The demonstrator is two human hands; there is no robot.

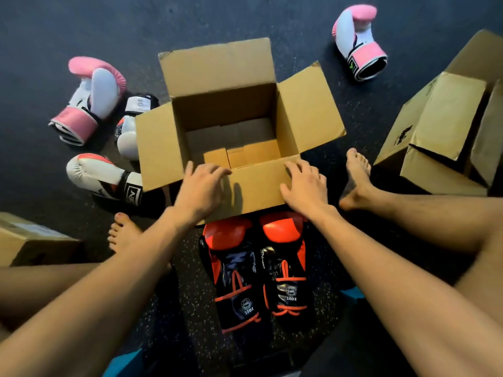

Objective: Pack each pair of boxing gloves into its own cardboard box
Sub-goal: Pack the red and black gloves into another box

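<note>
**Both hands resting on the near flap of an open box, red gloves waiting beneath**

A person is sitting on the dark floor (40, 28) with bare legs spread to either side of an open cardboard box (231, 115). The box is standing upright with all four flaps folded outward, and only its folded bottom panels are showing inside.

The left hand (201, 186) is lying palm down on the near flap, fingers spread and loosely curled over its upper edge. The right hand (304, 186) is lying the same way at the flap's right end, fingers spread, gripping nothing.

The red and black gloves (258, 268) are lying side by side on the floor just under the near flap, between the person's forearms, padded ends toward the box and cuffs toward the person.

Left of the box, a pink glove (89, 99) is lying on the floor, with two white gloves beside it: one (130, 126) partly hidden behind the left flap, the other (100, 175) nearer the person. A second pink glove (359, 42) is lying well apart, toward the far right.

Another cardboard box (446, 126) is sitting at the right edge of the view, its flaps partly folded. A closed box (30, 240) is sitting at the left edge, beside the left foot (125, 232). The right foot (356, 178) is resting just beside the open box.
</note>
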